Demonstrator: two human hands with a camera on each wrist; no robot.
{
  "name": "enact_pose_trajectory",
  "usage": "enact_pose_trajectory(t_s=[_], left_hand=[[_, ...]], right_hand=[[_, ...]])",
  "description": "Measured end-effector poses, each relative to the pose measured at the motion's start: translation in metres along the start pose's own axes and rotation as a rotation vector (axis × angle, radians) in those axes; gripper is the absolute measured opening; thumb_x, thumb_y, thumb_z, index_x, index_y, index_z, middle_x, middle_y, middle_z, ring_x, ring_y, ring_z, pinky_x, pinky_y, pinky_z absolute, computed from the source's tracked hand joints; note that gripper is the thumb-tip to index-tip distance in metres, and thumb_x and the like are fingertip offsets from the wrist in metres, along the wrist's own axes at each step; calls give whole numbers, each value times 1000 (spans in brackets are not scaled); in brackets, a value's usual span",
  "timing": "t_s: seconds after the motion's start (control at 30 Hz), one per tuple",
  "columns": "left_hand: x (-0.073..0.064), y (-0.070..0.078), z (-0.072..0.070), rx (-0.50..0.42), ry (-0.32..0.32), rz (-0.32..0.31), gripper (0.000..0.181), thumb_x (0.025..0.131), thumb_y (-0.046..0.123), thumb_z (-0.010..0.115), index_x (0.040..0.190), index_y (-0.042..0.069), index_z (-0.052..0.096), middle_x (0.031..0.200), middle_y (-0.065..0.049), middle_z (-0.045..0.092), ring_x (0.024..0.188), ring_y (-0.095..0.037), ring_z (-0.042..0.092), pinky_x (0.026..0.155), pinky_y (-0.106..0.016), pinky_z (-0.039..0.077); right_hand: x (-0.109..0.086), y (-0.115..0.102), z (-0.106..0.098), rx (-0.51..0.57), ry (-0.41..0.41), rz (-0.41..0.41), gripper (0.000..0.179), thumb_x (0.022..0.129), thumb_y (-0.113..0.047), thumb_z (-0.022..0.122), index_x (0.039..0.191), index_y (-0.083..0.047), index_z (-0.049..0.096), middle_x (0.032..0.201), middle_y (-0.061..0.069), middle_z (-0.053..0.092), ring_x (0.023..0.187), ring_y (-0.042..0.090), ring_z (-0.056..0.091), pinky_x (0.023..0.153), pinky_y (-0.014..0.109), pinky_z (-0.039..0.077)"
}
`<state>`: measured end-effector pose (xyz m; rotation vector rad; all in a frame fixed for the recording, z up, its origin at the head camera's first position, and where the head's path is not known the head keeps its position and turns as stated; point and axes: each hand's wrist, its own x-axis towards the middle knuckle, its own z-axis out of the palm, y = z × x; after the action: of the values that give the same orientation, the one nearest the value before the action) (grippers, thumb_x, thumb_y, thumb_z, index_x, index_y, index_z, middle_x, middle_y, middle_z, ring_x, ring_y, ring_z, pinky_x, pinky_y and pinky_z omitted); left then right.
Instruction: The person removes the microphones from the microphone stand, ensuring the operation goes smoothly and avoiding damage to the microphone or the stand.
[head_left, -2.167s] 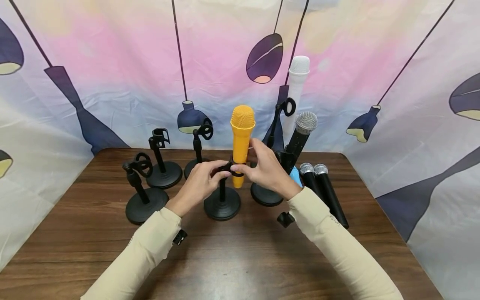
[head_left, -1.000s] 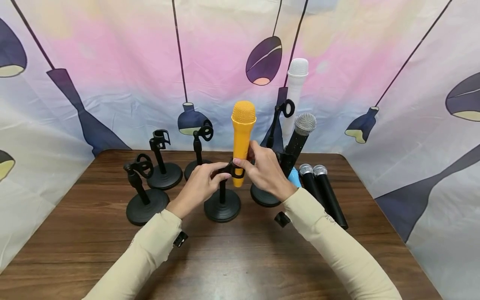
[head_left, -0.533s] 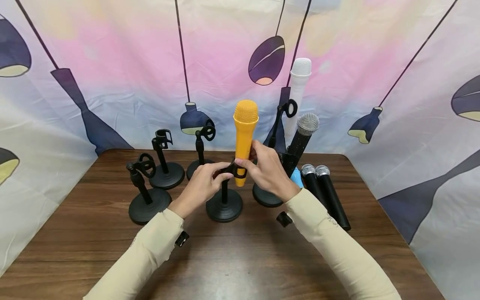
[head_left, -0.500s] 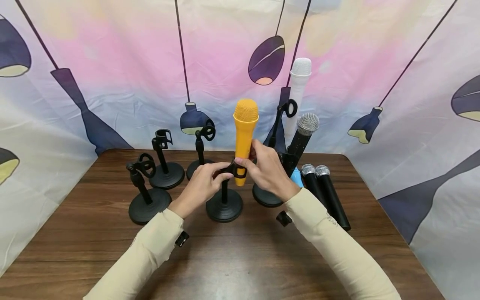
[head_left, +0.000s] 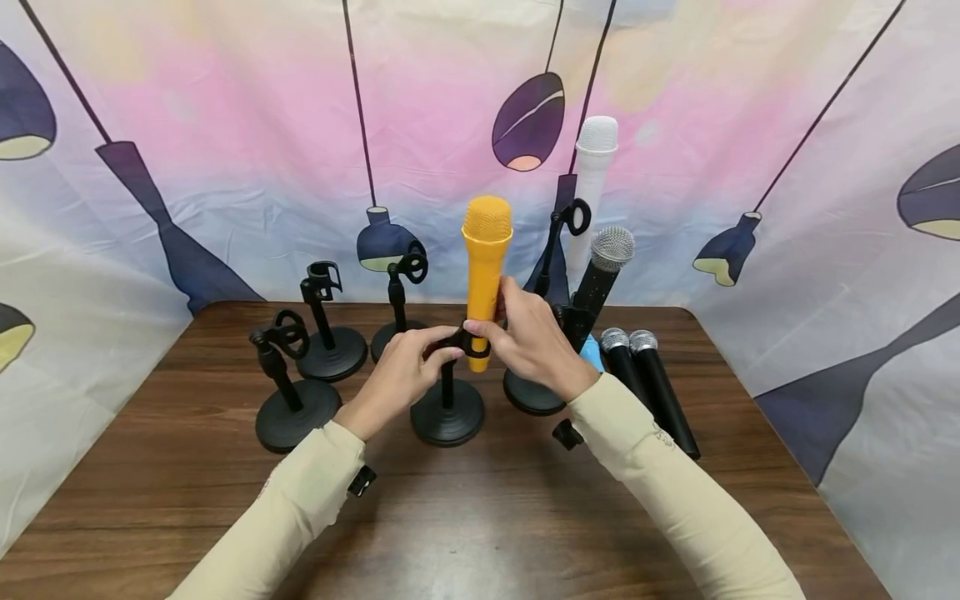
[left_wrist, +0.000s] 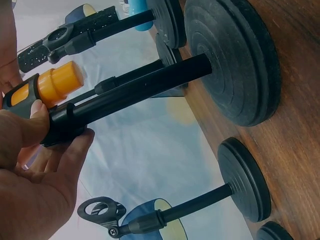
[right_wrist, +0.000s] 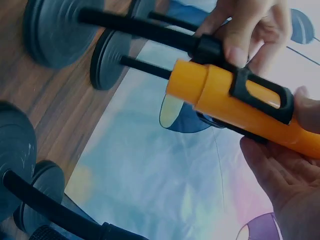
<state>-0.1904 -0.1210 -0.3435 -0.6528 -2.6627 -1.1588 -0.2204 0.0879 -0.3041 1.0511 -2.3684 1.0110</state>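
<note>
A yellow microphone (head_left: 486,271) stands nearly upright in the ring-shaped clip of a black desk stand (head_left: 447,414). My right hand (head_left: 536,342) grips its body just above the clip, the thumb at the clip's upper edge in the right wrist view. With thumb and fingers, my left hand (head_left: 401,371) pinches the joint where the clip (right_wrist: 262,95) meets the stand's post. The yellow tail end (left_wrist: 60,84) sticks out below the clip. The stand's round base rests on the table.
Several black stands with clips, such as this near-left one (head_left: 297,414), stand at left and back. At right are a tilted black microphone (head_left: 600,271), a white microphone (head_left: 592,192) and two black microphones (head_left: 660,392) lying down. A patterned cloth (head_left: 262,100) hangs behind the table (head_left: 450,533).
The yellow microphone has risen slightly in the clip, with less of its tail showing below. My right thumb has moved up a little. My left hand keeps its pinch on the joint.
</note>
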Motion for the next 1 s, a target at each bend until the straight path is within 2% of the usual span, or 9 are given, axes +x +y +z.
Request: enact_pose_trajectory(t_s=[0.13,0.2,0.33,0.47,0.57,0.63,0.7,0.87,1.0], left_hand=[[0,0,1,-4,11,11,40,102,21,63,139,4,62,79,-6,67,46,-13,42,54,-30,41],[0,0,1,-5,10,18,40,102,20,63,138,4,62,77,-4,66,47,-13,42,54,-30,41],[0,0,2,-6,1,23,39,102,20,63,139,6,62,68,-1,59,47,-13,43,53,-29,41],[-1,0,1,-1,1,18,39,102,21,63,139,6,62,73,-4,64,47,-13,43,54,-30,42],[0,-1,1,0,9,22,39,102,21,63,138,5,62,86,-7,71,49,-13,44,57,-31,43],[0,-1,1,1,17,23,39,102,21,63,138,5,63,92,-7,73,50,-13,46,58,-32,44],[1,-1,2,-1,19,28,39,102,20,63,137,4,63,92,-7,73,51,-13,46,59,-32,45],[1,-1,2,-1,9,27,39,102,21,63,138,6,63,76,-4,66,49,-13,44,56,-31,43],[1,-2,1,3,17,29,39,102,21,63,138,6,63,81,-5,69,49,-13,45,56,-31,43]], right_hand=[[0,0,0,7,-1,3,40,98,-19,70,123,4,47,96,11,64,78,18,63,69,35,54],[-1,1,-1,58,-26,34,49,99,-19,69,132,3,42,103,11,62,83,19,63,74,37,54],[-4,4,0,131,-49,69,53,96,-18,73,135,2,42,109,11,59,89,18,62,81,38,54],[-3,4,4,61,3,28,38,94,-17,75,119,1,52,98,8,63,82,16,64,73,32,54],[-2,2,4,-1,38,11,34,95,-18,74,115,1,54,92,9,65,77,17,64,67,31,52],[-1,2,3,-7,34,13,34,97,-19,72,116,2,53,92,9,66,77,19,65,67,32,53],[-2,1,1,22,21,32,43,97,-21,72,125,3,49,96,10,66,80,19,66,71,33,54],[-3,3,-1,121,-21,80,62,94,-19,76,139,1,39,106,9,62,90,19,66,82,37,55],[-3,3,1,48,-1,29,44,95,-19,74,124,1,48,99,9,65,83,17,65,73,32,54]])
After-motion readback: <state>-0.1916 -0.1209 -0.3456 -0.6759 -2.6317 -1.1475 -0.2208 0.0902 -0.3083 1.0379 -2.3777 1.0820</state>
